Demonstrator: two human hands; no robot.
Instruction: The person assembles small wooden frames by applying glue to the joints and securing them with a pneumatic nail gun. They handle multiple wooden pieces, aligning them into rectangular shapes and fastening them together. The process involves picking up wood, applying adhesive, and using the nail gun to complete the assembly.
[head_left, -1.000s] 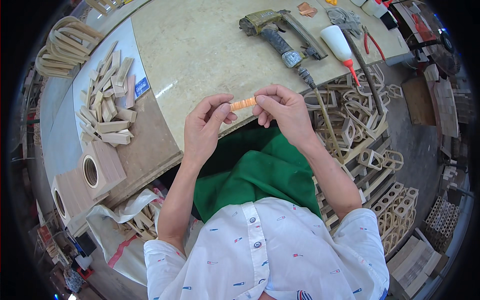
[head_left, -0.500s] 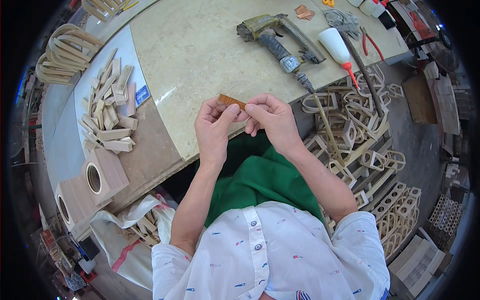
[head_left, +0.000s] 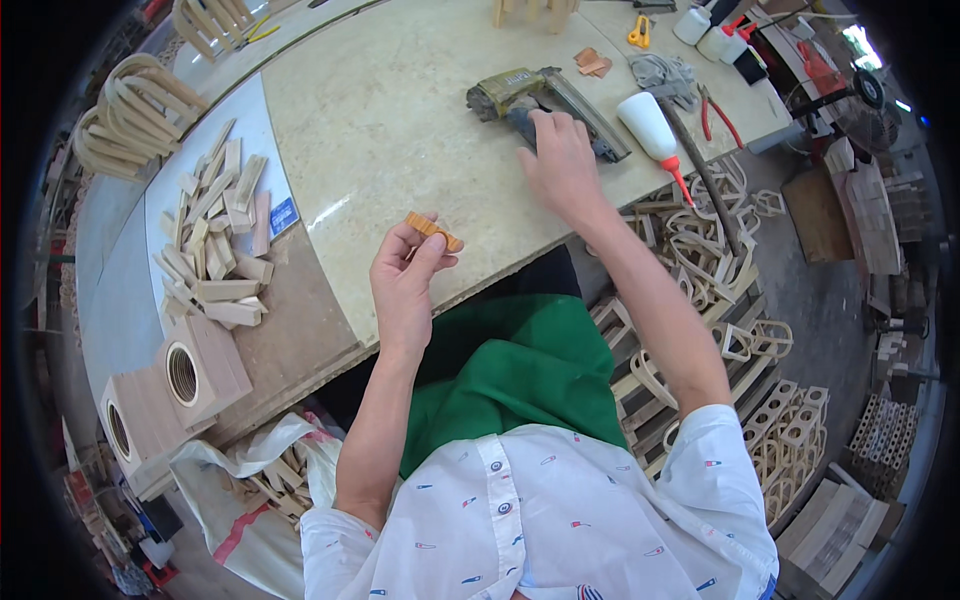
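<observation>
A small, finely ribbed orange-brown strip, which looks like a strip of staples [head_left: 420, 224], is pinched between the thumb and fingers of my left hand [head_left: 405, 275], just above the near edge of the table. My right hand [head_left: 563, 165] reaches over the table onto the handle of a worn air nail gun [head_left: 500, 92]. Its fingers curl over the handle and hide most of it; the thumb lies on the near side. The gun rests on its side, its long magazine [head_left: 590, 118] pointing toward the near right.
A white glue bottle [head_left: 645, 125] with a red nozzle lies beside a dark bar [head_left: 708, 185] and red pliers [head_left: 718, 120]. Wood sticks [head_left: 215, 225] are heaped at left, near box-shaped pieces [head_left: 205, 370] with round holes. Many wooden frames [head_left: 700, 240] crowd the right side below the table.
My right hand has let go of the strip and moved forward and right onto the nail gun's handle. The left hand keeps the strip and has shifted slightly left and nearer.
</observation>
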